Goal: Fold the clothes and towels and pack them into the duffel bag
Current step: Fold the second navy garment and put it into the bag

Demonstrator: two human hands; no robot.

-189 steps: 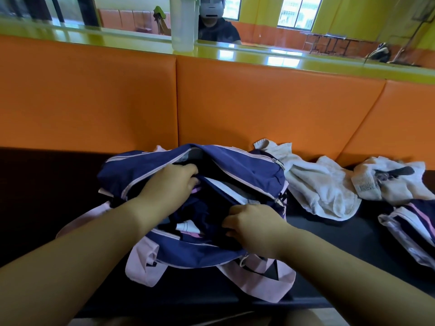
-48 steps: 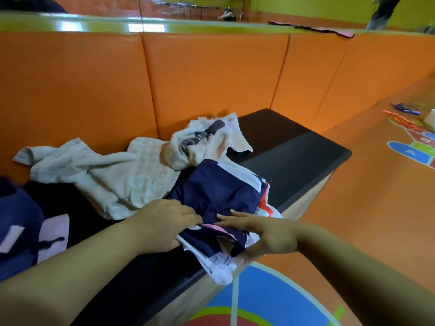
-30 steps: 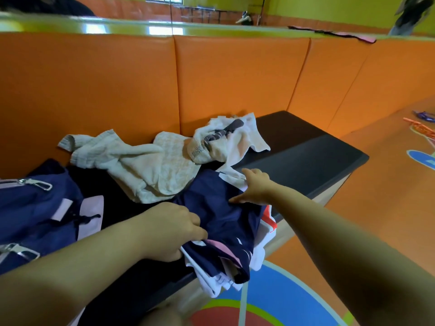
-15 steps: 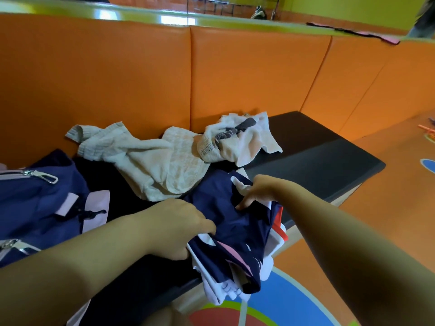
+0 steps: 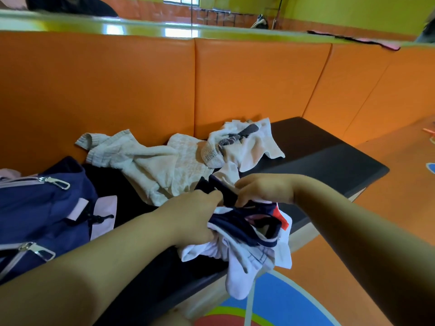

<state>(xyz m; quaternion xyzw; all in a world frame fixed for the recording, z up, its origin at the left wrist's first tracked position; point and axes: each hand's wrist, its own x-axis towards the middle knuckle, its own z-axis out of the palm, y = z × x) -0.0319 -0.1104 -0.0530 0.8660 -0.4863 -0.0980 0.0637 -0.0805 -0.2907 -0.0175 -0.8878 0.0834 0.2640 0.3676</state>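
Note:
A navy and white garment with a red patch is bunched up at the front edge of the black bench. My left hand grips its left side. My right hand pinches its upper edge. White fabric from it hangs down over the bench edge. The navy duffel bag with pale pink trim and silver zipper pulls lies at the left. A cream knitted towel lies crumpled behind the garment, and a white cloth with a grey mark lies to its right.
The black bench seat runs against orange padded back panels and ends at the right. A glossy green ledge tops the panels. Orange floor with coloured markings lies below and to the right.
Both hands have gathered the navy garment into a bunch and lifted it slightly toward me; my right hand came in closer to my left. The view shifted a little right of the bag.

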